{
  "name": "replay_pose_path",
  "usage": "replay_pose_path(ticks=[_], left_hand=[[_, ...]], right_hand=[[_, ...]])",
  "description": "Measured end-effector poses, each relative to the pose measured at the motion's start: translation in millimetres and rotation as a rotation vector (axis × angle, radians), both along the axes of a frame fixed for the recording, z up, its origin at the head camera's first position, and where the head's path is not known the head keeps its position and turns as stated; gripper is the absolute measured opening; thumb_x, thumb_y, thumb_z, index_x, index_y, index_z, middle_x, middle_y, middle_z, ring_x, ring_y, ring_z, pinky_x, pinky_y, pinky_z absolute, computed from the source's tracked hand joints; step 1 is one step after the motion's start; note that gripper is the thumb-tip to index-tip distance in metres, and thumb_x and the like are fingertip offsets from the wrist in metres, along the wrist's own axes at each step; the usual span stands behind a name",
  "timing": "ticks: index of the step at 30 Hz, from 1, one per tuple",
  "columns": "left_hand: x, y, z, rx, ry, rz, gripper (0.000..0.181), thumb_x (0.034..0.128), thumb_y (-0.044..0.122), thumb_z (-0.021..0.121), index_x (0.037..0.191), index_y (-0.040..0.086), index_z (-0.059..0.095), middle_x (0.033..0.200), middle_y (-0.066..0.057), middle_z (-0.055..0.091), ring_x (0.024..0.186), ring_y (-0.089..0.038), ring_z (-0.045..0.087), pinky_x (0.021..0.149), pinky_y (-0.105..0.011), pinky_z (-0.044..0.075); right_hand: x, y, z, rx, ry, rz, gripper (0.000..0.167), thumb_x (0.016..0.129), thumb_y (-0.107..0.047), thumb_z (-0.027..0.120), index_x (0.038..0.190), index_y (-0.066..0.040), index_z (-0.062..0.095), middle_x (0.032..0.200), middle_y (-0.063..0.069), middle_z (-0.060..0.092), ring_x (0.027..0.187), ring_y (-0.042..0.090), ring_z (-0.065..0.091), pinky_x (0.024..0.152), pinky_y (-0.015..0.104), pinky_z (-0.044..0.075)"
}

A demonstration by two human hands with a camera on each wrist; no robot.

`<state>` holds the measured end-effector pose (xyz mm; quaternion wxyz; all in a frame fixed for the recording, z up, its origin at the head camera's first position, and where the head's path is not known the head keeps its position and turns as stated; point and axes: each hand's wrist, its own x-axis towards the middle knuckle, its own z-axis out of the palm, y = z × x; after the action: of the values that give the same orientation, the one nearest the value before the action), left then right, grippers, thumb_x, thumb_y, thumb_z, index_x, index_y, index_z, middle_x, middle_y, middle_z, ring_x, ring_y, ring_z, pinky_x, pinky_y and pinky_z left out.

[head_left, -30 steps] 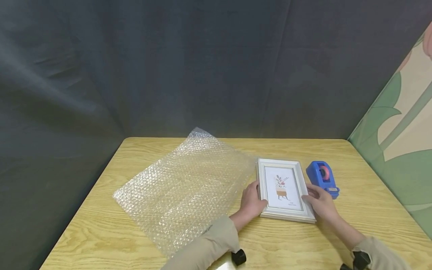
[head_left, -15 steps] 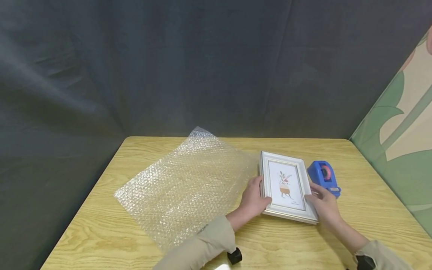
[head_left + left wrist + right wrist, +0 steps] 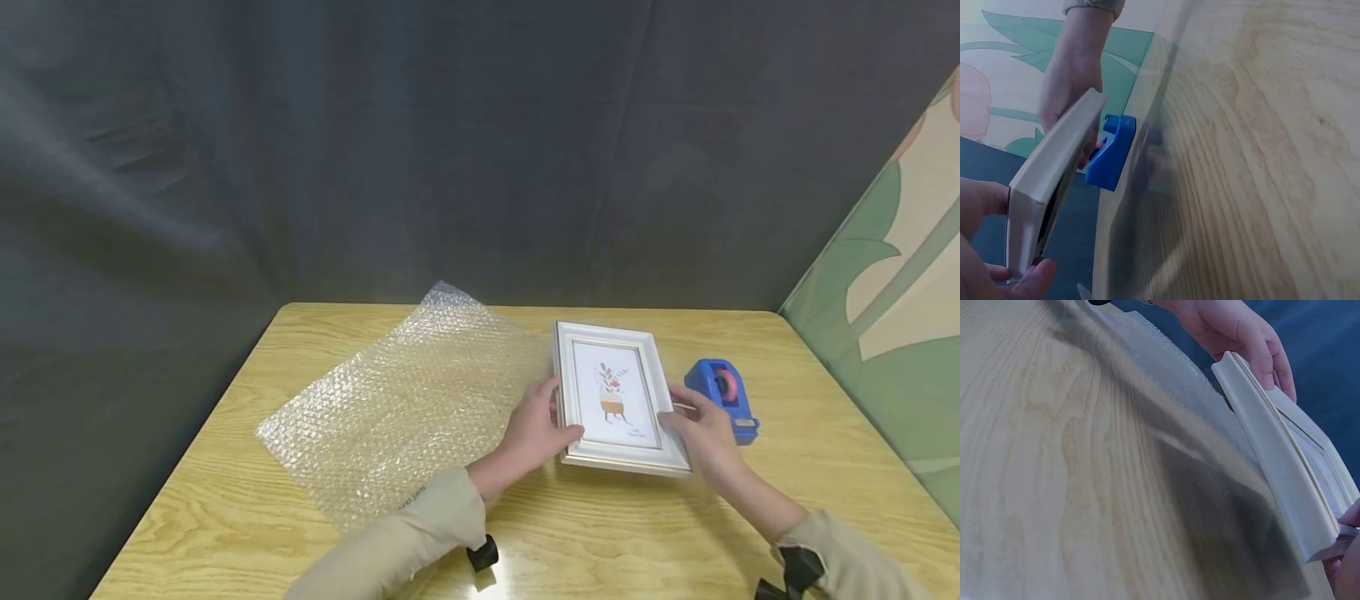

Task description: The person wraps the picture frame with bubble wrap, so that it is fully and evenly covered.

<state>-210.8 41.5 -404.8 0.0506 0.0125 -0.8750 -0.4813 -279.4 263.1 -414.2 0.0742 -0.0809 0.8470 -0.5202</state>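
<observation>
Both hands hold a white picture frame (image 3: pixel 611 400) with a drawing of a potted plant, face up and raised off the table. My left hand (image 3: pixel 531 427) grips its left edge, thumb on the front. On the opposite edge my right hand (image 3: pixel 703 432) pinches it, thumb on the front and fingers underneath. In the left wrist view the frame (image 3: pixel 1054 169) is seen edge-on, with a gap above the wood. A sheet of bubble wrap (image 3: pixel 405 400) lies flat to the left, partly under the left forearm.
A blue tape dispenser (image 3: pixel 723 398) with a pink roll stands just right of the right hand. The wooden table (image 3: pixel 795 375) meets a dark curtain (image 3: pixel 465 150) at the back and a leaf-patterned panel (image 3: pixel 900 333) on the right.
The picture frame has risen from the table, tilted a little, and moved left towards the bubble wrap with both hands still holding it. The bubble wrap and tape dispenser stay put.
</observation>
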Motion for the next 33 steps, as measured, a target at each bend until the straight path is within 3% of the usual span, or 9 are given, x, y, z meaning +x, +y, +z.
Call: replay_pose_path(ticks=[6,14,19,24,33], left_hand=[[2.8,-18.9,7.4,-0.042,-0.03,0.004,0.074,0.0725,0.018,0.074,0.136,0.004,0.038,0.133,-0.012,0.043,0.099,-0.021,0.056,0.065,-0.017,0.049],[4.0,-44.3,13.5,-0.039,-0.045,0.019,0.078,0.0714,0.02,0.076,0.136,0.003,0.037,0.131,-0.013,0.045,0.099,-0.021,0.057,0.066,-0.02,0.051],[4.5,-61.0,10.7,-0.049,-0.059,0.027,0.077,0.0712,0.021,0.076,0.135,0.003,0.038,0.127,-0.012,0.048,0.097,-0.02,0.057,0.069,-0.023,0.051],[9.7,-77.5,12.7,-0.073,-0.077,0.058,0.076,0.0715,0.02,0.075,0.135,0.002,0.038,0.127,-0.013,0.047,0.094,-0.021,0.058,0.069,-0.026,0.052],[19.4,-106.0,15.1,-0.105,-0.095,0.109,0.075,0.0715,0.019,0.075,0.135,0.002,0.038,0.124,-0.012,0.049,0.093,-0.023,0.059,0.069,-0.028,0.052]], right_hand=[[-3.6,-15.0,11.5,-0.028,-0.007,0.027,0.054,0.087,-0.007,0.055,0.134,0.008,0.034,0.128,0.026,0.044,0.084,-0.01,0.045,0.07,0.012,0.046],[-8.6,-36.8,21.3,-0.036,-0.052,0.075,0.055,0.088,-0.011,0.056,0.135,0.005,0.034,0.127,0.025,0.045,0.106,0.025,0.048,0.07,0.015,0.048],[-10.0,-52.8,20.5,-0.056,-0.054,0.097,0.053,0.087,-0.008,0.056,0.134,0.006,0.037,0.123,0.024,0.047,0.102,0.024,0.048,0.07,0.014,0.047],[-10.2,-70.2,19.0,-0.08,-0.069,0.118,0.055,0.085,-0.009,0.059,0.134,0.005,0.038,0.124,0.024,0.048,0.11,0.027,0.047,0.073,0.011,0.043],[-6.3,-97.2,17.6,-0.217,-0.083,0.171,0.055,0.081,0.001,0.057,0.133,0.003,0.041,0.126,0.023,0.049,0.116,0.029,0.045,0.081,0.012,0.041]])
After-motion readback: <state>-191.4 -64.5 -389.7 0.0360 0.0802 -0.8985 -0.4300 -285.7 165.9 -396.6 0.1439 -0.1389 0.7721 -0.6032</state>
